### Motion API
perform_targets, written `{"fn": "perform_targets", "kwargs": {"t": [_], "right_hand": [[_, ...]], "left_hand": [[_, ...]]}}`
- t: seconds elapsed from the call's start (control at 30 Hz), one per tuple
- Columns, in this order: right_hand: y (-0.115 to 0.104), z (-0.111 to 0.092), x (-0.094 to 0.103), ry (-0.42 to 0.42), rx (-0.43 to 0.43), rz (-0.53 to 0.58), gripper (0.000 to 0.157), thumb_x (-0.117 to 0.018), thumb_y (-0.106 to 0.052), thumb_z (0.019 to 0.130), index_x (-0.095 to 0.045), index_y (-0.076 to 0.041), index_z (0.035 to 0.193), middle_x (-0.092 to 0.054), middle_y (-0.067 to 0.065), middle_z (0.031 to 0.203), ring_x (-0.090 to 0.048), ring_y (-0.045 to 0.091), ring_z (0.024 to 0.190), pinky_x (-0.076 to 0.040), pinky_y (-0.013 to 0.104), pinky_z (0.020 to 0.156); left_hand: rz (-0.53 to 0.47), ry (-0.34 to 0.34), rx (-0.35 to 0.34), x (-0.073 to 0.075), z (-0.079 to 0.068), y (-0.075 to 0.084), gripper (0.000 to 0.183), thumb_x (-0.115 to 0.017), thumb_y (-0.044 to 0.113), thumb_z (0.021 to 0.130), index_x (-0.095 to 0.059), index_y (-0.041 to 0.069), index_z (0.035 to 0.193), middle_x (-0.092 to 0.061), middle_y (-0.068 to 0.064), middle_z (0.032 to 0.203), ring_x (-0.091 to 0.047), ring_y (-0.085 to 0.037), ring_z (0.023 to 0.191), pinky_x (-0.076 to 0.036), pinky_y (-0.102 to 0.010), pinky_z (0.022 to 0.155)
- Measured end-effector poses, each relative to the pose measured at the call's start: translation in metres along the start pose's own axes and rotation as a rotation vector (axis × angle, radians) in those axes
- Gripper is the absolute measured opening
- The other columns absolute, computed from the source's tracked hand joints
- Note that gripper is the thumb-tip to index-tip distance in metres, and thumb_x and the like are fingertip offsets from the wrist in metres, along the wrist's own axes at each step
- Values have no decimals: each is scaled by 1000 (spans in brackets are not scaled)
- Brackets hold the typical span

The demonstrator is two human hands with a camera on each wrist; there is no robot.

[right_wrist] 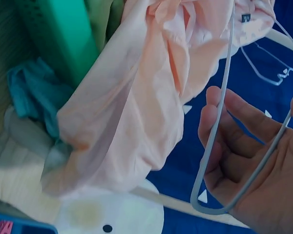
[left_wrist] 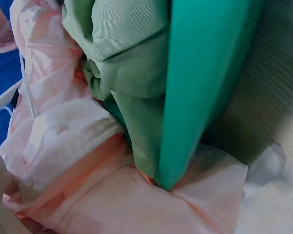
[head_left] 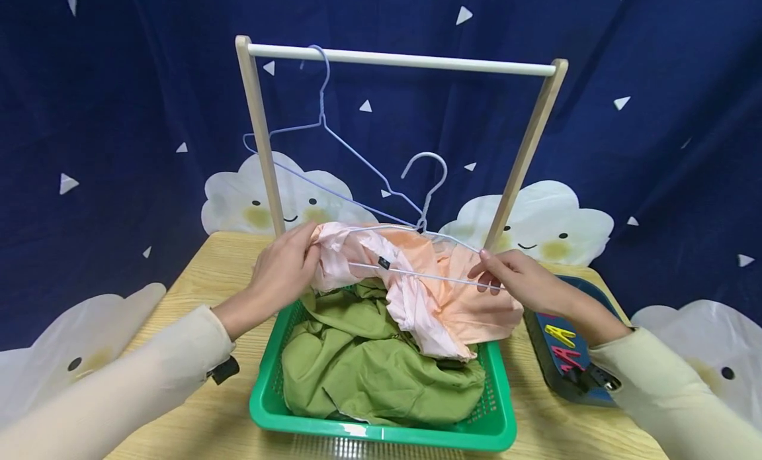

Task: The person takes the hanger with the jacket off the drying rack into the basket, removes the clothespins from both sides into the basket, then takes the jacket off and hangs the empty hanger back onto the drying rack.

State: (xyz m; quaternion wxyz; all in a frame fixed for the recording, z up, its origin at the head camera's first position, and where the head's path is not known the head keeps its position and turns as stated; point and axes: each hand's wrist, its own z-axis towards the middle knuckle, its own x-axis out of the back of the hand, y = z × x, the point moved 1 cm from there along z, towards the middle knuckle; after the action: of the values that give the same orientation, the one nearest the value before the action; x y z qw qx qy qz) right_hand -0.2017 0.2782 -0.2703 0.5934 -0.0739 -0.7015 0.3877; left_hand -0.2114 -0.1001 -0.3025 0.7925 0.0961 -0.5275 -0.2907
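Note:
A pale pink garment (head_left: pixel 425 261) with a small black neck label is bunched over the green basket (head_left: pixel 381 433). The left hand (head_left: pixel 286 258) grips its cloth at the left side, where one end of a white wire hanger (head_left: pixel 431 275) runs into the fabric. In the right wrist view, the bare other end of the hanger (right_wrist: pixel 200 180) loops across the right hand (right_wrist: pixel 254 151). That hand holds the wire between thumb and curled fingers, with the pink cloth hanging beside it. The hanger's hook points up. A green garment (head_left: pixel 381 374) lies crumpled in the basket.
Behind the basket stands a rack with a white bar (head_left: pixel 405 57), where a second, lilac hanger (head_left: pixel 324 119) hangs near the left end. At the right, a dark blue tray (head_left: pixel 553 374) holds yellow and pink clips. The wooden tabletop (head_left: pixel 196 294) lies beneath.

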Motion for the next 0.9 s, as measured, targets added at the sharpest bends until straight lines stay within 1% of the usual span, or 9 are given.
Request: {"fn": "perform_targets", "kwargs": {"t": [0.07, 0.2, 0.3, 0.4, 0.5, 0.6, 0.73, 0.8, 0.9], "right_hand": [[3, -2, 4, 21, 8, -19, 57, -28, -29, 113, -75, 2, 105, -72, 7, 88, -61, 14, 79, -51, 30, 75], [10, -7, 12, 74, 26, -66, 58, -28, -26, 113, -76, 2, 96, -73, 6, 87, -59, 10, 75, -51, 27, 69], [16, -11, 19, 105, 21, -75, 60, -27, -24, 113, -76, 2, 93, -75, 10, 88, -60, 8, 73, -51, 25, 67], [22, -14, 24, 128, 29, -52, 62, -25, -24, 114, -76, 4, 93, -75, 14, 89, -61, 5, 72, -53, 25, 67], [27, -15, 27, 142, 54, -18, 64, -23, -23, 114, -75, 6, 93, -76, 17, 88, -62, 5, 71, -53, 23, 65], [30, -15, 29, 150, 70, 2, 65, -22, -23, 114, -75, 8, 93, -75, 17, 87, -62, 7, 69, -52, 23, 63], [31, -15, 30, 164, 69, 11, 67, -20, -24, 114, -75, 8, 93, -75, 12, 84, -63, 6, 69, -51, 22, 60], [31, -15, 31, 172, 75, 12, 67, -20, -25, 114, -75, 7, 92, -75, 7, 82, -62, 6, 68, -50, 23, 59], [31, -15, 32, 179, 83, 13, 67, -20, -25, 114, -76, 7, 92, -75, 1, 81, -63, 5, 69, -50, 23, 58]], "left_hand": [[12, -13, 15, 2, -2, -6, 19, -45, 15, 102, -61, 14, 113, -69, -10, 101, -62, -30, 82, -48, -48, 62], [15, -22, 48, 6, -5, -17, 22, -42, 14, 105, -59, 14, 119, -71, -17, 101, -65, -35, 80, -47, -51, 59], [-30, -20, 84, 10, -4, -25, 23, -40, 11, 105, -58, 10, 119, -71, -23, 106, -67, -42, 88, -49, -56, 68], [-125, -3, 132, 17, 0, -34, 25, -37, 4, 104, -57, 4, 118, -67, -26, 110, -64, -42, 94, -48, -57, 78], [-226, 26, 182, 25, 5, -41, 28, -33, -1, 101, -56, 0, 118, -64, -25, 111, -59, -37, 96, -46, -52, 83], [-348, 64, 243, 33, 9, -42, 33, -31, -4, 99, -56, -3, 120, -61, -22, 109, -55, -30, 94, -45, -38, 81], [-528, 78, 329, 38, 11, -39, 36, -29, -2, 102, -53, -3, 128, -57, -15, 110, -52, -13, 88, -45, -20, 70], [-604, 64, 370, 38, 11, -39, 37, -30, 1, 104, -52, -1, 133, -55, -10, 111, -54, -6, 84, -49, -17, 67], [-701, 44, 412, 36, 10, -41, 36, -33, 2, 105, -50, 1, 136, -57, -2, 105, -58, 1, 80, -54, -19, 66]]}}
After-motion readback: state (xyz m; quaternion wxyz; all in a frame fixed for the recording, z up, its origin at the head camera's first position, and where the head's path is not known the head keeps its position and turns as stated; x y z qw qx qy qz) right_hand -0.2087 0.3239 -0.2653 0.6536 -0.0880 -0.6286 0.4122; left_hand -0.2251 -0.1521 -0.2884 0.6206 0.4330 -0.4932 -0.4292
